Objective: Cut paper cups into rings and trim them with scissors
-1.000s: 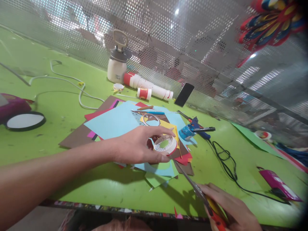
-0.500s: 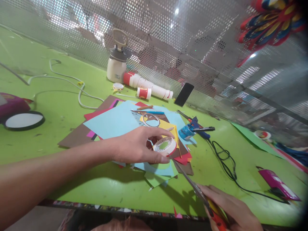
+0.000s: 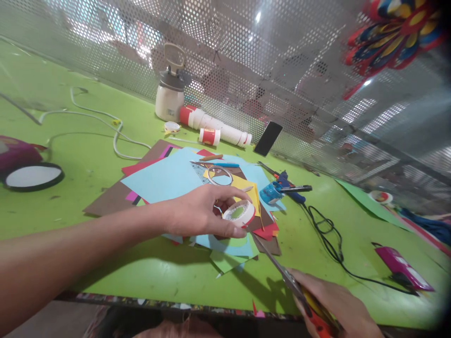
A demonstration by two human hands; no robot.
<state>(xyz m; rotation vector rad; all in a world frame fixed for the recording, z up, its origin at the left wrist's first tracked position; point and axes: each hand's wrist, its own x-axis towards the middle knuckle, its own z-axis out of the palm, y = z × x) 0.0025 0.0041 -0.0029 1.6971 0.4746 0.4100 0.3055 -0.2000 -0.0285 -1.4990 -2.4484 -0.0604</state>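
Between the thumb and fingers of my left hand [image 3: 199, 211] is a short white ring [image 3: 247, 220] with a red edge, tilted toward me. Green shows inside it; it resembles a slice of paper cup. My right hand [image 3: 336, 298] is wrapped around the red and yellow handles of scissors [image 3: 287, 278], whose blades point up-left with the tips at the ring's lower edge. Whether the tips touch it, I cannot tell. Under the left hand lie blue paper sheets [image 3: 162, 176] and green paper scraps [image 3: 229, 263].
A blue pot [image 3: 270, 193] with a black marker, a glue gun [image 3: 283, 178] and its cord sit right of the papers. Behind are stacked paper cups [image 3: 221, 126], a single cup [image 3: 210, 136], a phone [image 3: 268, 138] and a spray bottle [image 3: 169, 101].
The whole view has shifted slightly. Both hands keep their grip on the ring and the scissors, and their positions are nearly the same.
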